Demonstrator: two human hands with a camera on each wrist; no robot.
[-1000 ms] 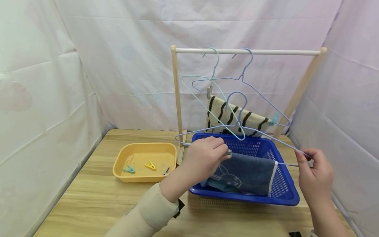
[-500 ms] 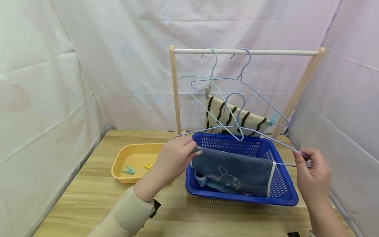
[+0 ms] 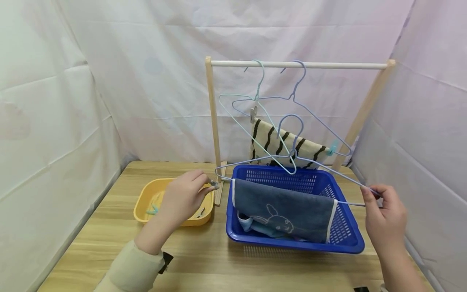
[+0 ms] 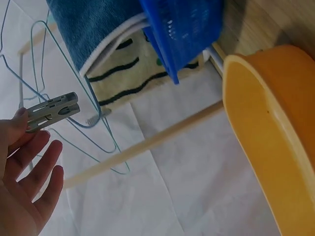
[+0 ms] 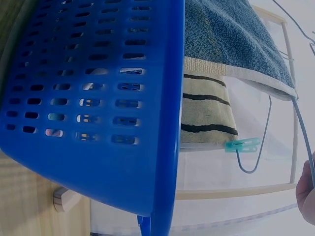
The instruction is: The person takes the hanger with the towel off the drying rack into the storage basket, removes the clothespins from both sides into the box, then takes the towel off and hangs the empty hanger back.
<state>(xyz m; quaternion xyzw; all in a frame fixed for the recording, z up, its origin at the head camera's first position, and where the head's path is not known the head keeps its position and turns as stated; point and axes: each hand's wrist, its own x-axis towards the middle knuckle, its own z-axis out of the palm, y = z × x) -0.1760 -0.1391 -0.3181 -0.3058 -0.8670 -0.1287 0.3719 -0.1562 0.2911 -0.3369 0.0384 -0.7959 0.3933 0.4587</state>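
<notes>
My left hand (image 3: 186,196) pinches a grey clothespin (image 4: 53,112) between thumb and index finger, just left of the hanger's left end. With my right hand (image 3: 386,213) I grip the right end of a blue wire hanger (image 3: 330,171), held up in front of the rack. Over its bottom bar hangs a dark blue towel (image 3: 292,209) with a rabbit outline and pale edging, its lower part hanging into the blue basket (image 3: 292,243). Light blue cloth (image 3: 264,230) lies in the basket below the towel.
A rack (image 3: 299,65) behind carries a mint hanger (image 3: 238,121) and another blue hanger (image 3: 322,117). From that blue hanger hangs a striped towel (image 3: 303,148), held by clothespins. At left stands a yellow tray (image 3: 140,202) with loose clothespins, partly hidden by my left arm.
My left hand has moved left with the clothespin, away from the towel and past the hanger's left end. The towel's left edge has come into sight. My right hand stays on the hanger.
</notes>
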